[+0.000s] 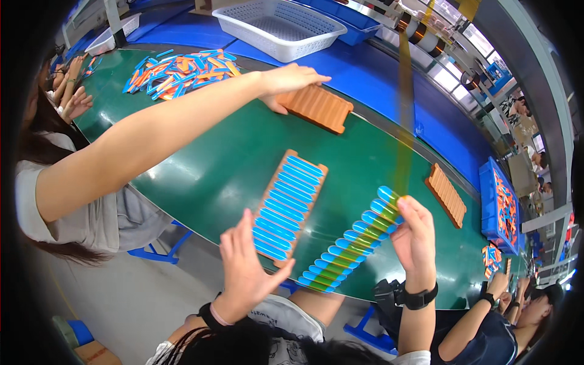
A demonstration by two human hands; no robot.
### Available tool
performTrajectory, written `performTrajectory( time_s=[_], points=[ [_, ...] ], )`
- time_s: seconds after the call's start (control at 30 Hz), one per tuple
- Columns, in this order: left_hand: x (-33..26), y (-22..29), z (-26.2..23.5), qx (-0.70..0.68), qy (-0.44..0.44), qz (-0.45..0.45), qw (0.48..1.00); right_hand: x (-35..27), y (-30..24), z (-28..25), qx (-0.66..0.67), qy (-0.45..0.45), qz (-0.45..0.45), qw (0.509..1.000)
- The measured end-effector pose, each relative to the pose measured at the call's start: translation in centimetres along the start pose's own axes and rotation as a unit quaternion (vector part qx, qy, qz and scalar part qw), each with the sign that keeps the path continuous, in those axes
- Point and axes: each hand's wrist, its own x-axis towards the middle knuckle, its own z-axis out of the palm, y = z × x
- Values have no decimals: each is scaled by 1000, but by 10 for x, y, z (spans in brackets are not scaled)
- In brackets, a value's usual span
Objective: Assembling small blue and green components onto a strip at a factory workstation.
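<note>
Nearest to the camera, the person's left hand is raised above the table edge with its fingers spread apart and holding nothing; it is just beside the near end of a brown tray filled with blue strips, which lies flat on the green table. The right hand, with a black watch on the wrist, has its fingers closed on the upper end of a row of blue strips, which are joined together by a yellowish transparent tape. This row hangs tilted in the air, from the right hand down toward the left hand, and the tape goes up from it to the top of the picture. Farther on the table, a small empty brown tray lies to the right, near a blue box with orange and blue pieces. A co-worker's arm reaches across from the left, and its hand rests with fingers together on another empty brown tray. Behind it lies a loose heap of blue and orange strips, and farthest stands a white plastic basket on the blue surface.
</note>
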Motion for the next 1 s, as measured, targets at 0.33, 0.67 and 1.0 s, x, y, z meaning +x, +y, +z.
performTrajectory(
  time_s=[0.33,0.67,1.0],
  points=[
    [5,18,10,-21,-142,35,989,-42,9,7,3,111,-168,979],
    [9,19,21,-58,-202,143,967,-151,109,4,-184,136,70,971],
    [-28,47,27,-28,-228,146,962,-154,108,20,-29,312,59,948]
  ],
)
